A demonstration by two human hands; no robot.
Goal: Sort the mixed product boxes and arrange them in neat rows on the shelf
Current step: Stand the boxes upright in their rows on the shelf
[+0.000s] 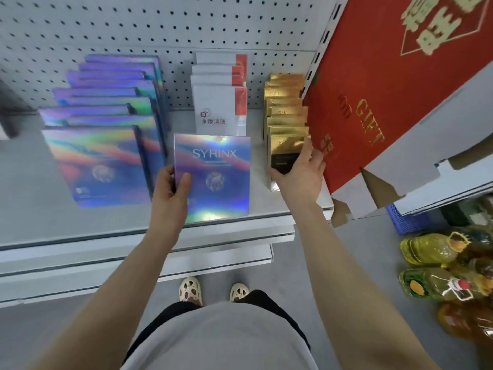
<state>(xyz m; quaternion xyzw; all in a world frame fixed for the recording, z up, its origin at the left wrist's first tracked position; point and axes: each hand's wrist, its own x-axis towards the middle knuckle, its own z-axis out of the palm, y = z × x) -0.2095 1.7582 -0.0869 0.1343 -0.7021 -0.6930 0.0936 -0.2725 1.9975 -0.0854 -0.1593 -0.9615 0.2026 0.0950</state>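
Left hand [170, 188] pinches the holographic SYRINX box [213, 177] at its left edge; right hand [298, 172] grasps the nearest gold box [286, 149] of the right row.

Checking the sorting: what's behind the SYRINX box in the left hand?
A row of white boxes with red corners; the SYRINX box covers the front one's bottom edge.

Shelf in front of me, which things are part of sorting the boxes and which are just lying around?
Part of the job:
left hand gripping the holographic SYRINX box
holographic row
white and red boxes
right hand on the front gold box

Just lying about:
red gift carton
oil bottles on the floor
blue crate
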